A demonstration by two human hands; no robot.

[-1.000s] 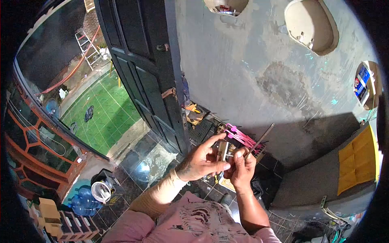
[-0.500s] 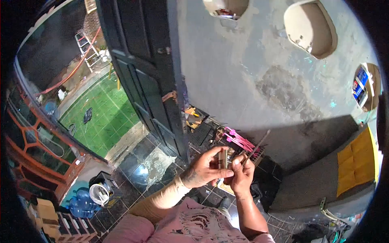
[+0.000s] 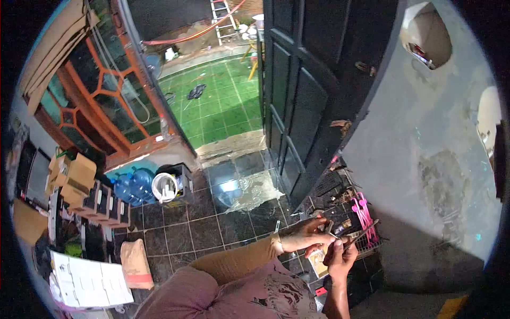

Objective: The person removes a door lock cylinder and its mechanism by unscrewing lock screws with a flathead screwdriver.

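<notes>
At 8 o'clock a printed sheet [image 3: 90, 279] is seen lying flat, with open boxes [image 3: 74, 174] stacked above it at 9 o'clock; what is in them cannot be told. A brown bag [image 3: 135, 260], shut at the top, is stood on the tiles near 7 o'clock. Two blue bottles [image 3: 133, 186] are set just beside a black crate [image 3: 183, 175], and a white bucket [image 3: 163, 187] is held in that crate; its contents are hidden.

At 5 o'clock the left hand [image 3: 304, 234] is closed narrowly, a small brownish piece [image 3: 329, 228] being pinched between thumb and fingertips. The piece is thus held in front of the chest, above the floor and touching both hands. It is judged to be light and stiff, small enough to slip from the grip, so it is best taken by its long edges with a firm pinch. The right hand [image 3: 340, 256], just at 4 o'clock of the left, is curled around a thin rod [image 3: 362, 233], which points up towards 2 o'clock. The rod is judged rigid and light, best held low near its end.

Behind the rod a wire rack [image 3: 366, 244] is seen, with pink strips [image 3: 363, 210] kept in it. At 1 o'clock a wall niche [image 3: 427, 32] holds small items too blurred to name.
</notes>
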